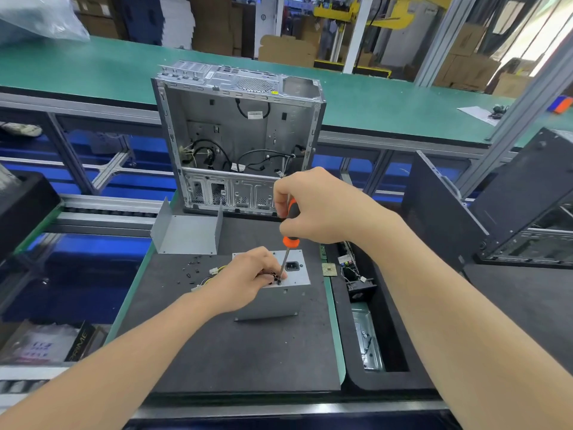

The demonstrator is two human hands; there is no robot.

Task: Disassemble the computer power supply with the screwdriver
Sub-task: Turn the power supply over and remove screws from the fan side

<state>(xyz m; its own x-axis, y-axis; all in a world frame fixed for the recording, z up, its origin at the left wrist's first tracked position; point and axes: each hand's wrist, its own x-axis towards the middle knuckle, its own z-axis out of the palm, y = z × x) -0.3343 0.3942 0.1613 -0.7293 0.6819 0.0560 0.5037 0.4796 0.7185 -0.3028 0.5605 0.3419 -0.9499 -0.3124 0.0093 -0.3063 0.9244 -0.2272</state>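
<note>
Gripping the orange-and-black screwdriver [290, 241] upright in the curled right hand [316, 209], tip down on the grey power supply [279, 301]. Bracing its top with the left hand [248, 276], fingertips pinching at the screwdriver's tip. Sitting on a dark tabletop [232, 352] in a factory hall. Standing behind the power supply: a bent metal cover [186, 234] and an open computer case [238, 135]. Lying left of it: loose screws [192, 268]. Reading "PRIME" on a box [81, 342] far left of it.

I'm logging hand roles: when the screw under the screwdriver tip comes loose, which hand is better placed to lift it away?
Probably the left hand: its fingers rest on the power supply beside the screwdriver tip, while the right hand grips the handle higher up.
</note>
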